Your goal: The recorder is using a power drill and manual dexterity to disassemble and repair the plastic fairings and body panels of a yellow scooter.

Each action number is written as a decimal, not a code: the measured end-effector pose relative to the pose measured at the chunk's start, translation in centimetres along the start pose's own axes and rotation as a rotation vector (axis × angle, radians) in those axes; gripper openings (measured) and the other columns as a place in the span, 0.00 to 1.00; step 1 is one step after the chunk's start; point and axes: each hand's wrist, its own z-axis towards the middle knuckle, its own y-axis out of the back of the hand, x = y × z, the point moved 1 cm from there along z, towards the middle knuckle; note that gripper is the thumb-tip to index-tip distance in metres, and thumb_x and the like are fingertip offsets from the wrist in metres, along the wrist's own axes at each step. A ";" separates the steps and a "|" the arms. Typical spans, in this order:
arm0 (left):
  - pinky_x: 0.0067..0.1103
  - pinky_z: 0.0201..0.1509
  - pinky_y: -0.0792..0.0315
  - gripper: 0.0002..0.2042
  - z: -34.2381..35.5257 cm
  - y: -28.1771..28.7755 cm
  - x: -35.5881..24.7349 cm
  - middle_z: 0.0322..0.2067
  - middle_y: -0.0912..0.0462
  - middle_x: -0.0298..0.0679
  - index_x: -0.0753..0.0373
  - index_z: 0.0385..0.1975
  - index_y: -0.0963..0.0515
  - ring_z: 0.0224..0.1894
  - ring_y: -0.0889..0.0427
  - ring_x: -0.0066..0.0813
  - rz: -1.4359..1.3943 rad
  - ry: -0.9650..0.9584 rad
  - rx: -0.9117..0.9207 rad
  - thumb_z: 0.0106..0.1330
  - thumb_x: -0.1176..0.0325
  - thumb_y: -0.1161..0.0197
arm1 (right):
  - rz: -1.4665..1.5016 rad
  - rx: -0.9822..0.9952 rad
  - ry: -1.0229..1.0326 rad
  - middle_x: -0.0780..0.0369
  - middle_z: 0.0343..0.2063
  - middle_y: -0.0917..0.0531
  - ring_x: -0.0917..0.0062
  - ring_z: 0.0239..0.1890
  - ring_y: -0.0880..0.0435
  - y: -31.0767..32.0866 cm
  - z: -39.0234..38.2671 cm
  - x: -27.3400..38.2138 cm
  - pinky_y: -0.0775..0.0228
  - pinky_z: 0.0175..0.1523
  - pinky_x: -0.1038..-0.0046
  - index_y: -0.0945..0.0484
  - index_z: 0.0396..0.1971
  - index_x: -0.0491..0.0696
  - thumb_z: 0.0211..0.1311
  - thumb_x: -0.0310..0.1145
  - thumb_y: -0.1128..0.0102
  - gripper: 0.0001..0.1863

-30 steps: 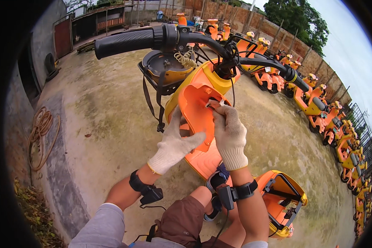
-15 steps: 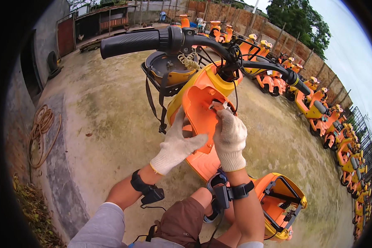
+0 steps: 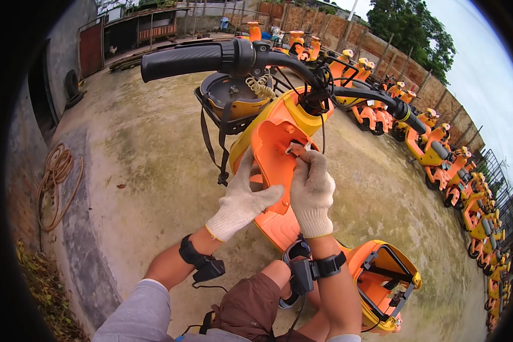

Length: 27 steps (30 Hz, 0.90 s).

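An orange plastic scooter panel (image 3: 278, 153) stands below the handlebar (image 3: 293, 61), its hollow side toward me. My left hand (image 3: 244, 196), in a white knit glove, is closed round the panel's left edge, thumb across the front and fingers partly hidden behind. My right hand (image 3: 313, 191), gloved too, is at the panel's right edge. Its index finger and thumb are pinched at a small silvery piece (image 3: 295, 149) near a dark opening in the panel; the fingertips partly cover this piece. Above the panel is the scooter's yellow front body (image 3: 301, 102).
A yellow-and-black basket (image 3: 233, 94) with hanging straps is at the scooter's front. The open orange seat compartment (image 3: 376, 285) is by my right forearm. Rows of similar scooters (image 3: 439, 154) line the right wall. A coiled hose (image 3: 57, 179) lies at left.
My right hand has shifted slightly left and down, with its pinch still at the silvery piece. My left hand keeps its hold on the panel, nearly unmoved.
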 end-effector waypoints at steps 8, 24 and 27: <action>0.20 0.33 0.18 0.53 0.1 0.4 -0.7 0.57 0.29 0.47 0.55 0.75 0.58 0.41 0.15 0.29 0.085 -0.023 -0.008 0.52 0.63 0.29 | 0.036 0.178 0.044 0.58 0.41 0.13 0.69 0.35 0.13 1.4 1.0 -0.3 0.21 0.39 0.72 0.28 0.38 0.43 0.65 0.22 0.42 0.05; 0.21 0.29 0.17 0.53 0.6 0.5 -0.5 0.59 0.30 0.48 0.53 0.75 0.58 0.44 0.15 0.33 0.085 0.047 0.021 0.51 0.61 0.28 | -0.022 0.177 0.072 0.57 0.36 0.14 0.60 0.39 0.13 1.3 0.8 0.2 0.21 0.43 0.64 0.23 0.43 0.47 0.53 0.15 0.42 0.17; 0.20 0.27 0.17 0.54 0.9 0.6 1.0 0.59 0.30 0.48 0.53 0.75 0.59 0.43 0.14 0.32 0.014 -0.045 0.012 0.51 0.61 0.28 | 0.019 0.139 -0.015 0.57 0.35 0.15 0.60 0.38 0.14 0.5 0.6 0.4 0.21 0.43 0.63 0.22 0.45 0.48 0.51 0.14 0.42 0.20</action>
